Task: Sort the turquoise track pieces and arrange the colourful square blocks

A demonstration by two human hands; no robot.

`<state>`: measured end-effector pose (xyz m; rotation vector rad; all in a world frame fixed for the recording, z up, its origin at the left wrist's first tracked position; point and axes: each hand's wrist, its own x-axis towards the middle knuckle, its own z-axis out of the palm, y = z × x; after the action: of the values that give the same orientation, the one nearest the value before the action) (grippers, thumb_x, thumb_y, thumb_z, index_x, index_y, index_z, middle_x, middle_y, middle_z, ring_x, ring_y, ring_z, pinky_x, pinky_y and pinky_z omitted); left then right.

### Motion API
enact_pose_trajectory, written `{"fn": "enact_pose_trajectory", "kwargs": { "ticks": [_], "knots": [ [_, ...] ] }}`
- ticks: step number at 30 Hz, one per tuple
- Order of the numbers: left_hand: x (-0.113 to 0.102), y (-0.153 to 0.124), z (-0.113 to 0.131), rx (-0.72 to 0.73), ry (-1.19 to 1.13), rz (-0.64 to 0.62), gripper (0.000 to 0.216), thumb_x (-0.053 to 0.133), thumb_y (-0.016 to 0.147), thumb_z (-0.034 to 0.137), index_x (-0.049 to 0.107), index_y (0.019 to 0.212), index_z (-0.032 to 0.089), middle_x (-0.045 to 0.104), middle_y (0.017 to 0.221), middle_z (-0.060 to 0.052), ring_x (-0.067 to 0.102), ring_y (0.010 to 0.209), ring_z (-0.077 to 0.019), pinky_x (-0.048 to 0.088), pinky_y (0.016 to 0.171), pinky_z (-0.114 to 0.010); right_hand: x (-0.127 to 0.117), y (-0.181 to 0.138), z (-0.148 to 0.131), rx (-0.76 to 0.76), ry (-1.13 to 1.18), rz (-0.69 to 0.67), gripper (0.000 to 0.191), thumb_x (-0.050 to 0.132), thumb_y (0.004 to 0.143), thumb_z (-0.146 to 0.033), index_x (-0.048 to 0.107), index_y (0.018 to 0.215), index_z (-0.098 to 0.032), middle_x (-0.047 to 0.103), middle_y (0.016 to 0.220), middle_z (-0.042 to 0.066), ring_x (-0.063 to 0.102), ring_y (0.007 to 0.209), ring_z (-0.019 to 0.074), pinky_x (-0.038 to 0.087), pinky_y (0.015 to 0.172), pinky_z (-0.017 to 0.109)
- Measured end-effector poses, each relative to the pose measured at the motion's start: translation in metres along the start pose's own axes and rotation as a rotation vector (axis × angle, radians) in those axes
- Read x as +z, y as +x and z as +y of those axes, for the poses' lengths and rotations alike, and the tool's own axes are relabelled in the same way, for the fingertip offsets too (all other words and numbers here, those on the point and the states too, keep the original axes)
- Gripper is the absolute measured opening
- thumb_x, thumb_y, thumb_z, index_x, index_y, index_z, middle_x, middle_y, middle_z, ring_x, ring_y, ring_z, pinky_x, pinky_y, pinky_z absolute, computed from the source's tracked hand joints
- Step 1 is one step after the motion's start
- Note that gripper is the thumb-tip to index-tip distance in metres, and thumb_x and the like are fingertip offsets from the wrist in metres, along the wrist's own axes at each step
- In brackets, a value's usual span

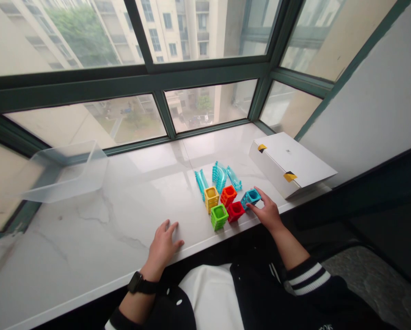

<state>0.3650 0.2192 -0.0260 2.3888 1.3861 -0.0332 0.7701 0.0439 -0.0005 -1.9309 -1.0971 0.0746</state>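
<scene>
Along the front edge of the white counter [133, 183], the left hand [163, 245] is held with fingers spread and nothing gripped. To its right, the blue block [251, 197] is pinched between thumb and fingers of the right hand [269, 213]; whether it is lifted or resting on the counter cannot be told. A drop over the edge could be caused by a loosened pinch, since the edge is near. The green block [219, 217] and the red block [235, 212] might be toppled if the blue one were swung leftward. Behind these, the yellow block [211, 200] and the orange block [228, 195] are set near the turquoise tracks [219, 177], which could be shoved by a hard push. Farther back, a white box [294, 160] is seen at the right.
</scene>
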Motion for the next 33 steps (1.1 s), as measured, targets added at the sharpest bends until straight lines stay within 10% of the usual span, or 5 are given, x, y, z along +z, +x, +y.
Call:
{"fn": "enact_pose_trajectory", "kwargs": {
  "ticks": [33],
  "knots": [
    [0.004, -0.001, -0.001, 0.009, -0.068, 0.017, 0.067, 0.074, 0.081, 0.03, 0.058, 0.146, 0.023, 0.043, 0.163, -0.016, 0.041, 0.15, -0.0357, 0.035, 0.122, -0.046, 0.018, 0.004, -0.005, -0.026, 0.114, -0.058, 0.083, 0.075, 0.087, -0.052, 0.043, 0.158, -0.022, 0.061, 0.149, 0.018, 0.065, 0.131, 0.0341, 0.059, 0.106, 0.053]
  ]
}}
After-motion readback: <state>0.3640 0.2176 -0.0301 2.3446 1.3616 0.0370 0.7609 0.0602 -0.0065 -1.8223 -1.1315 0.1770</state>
